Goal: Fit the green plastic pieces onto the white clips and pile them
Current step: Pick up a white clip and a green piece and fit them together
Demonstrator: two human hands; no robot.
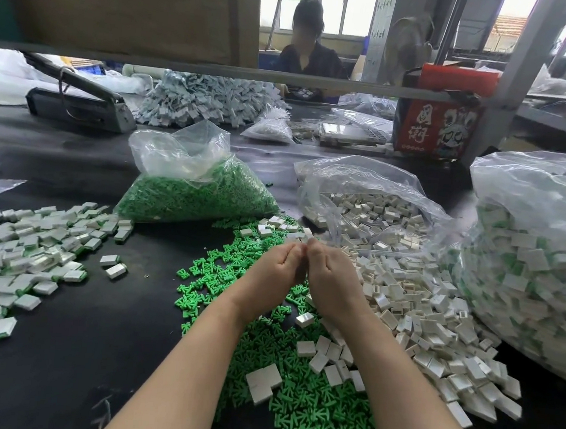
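Observation:
My left hand and my right hand are raised together over the table's middle, fingers curled, fingertips meeting around a small piece that the fingers hide. Under and in front of them lies a spread of loose green plastic pieces. Loose white clips are heaped to the right of my hands. On the left lies a pile of fitted white-and-green clips.
An open bag of green pieces stands behind my hands, an open bag of white clips to its right, and a large bag of fitted clips at far right. A red box and a seated person are beyond.

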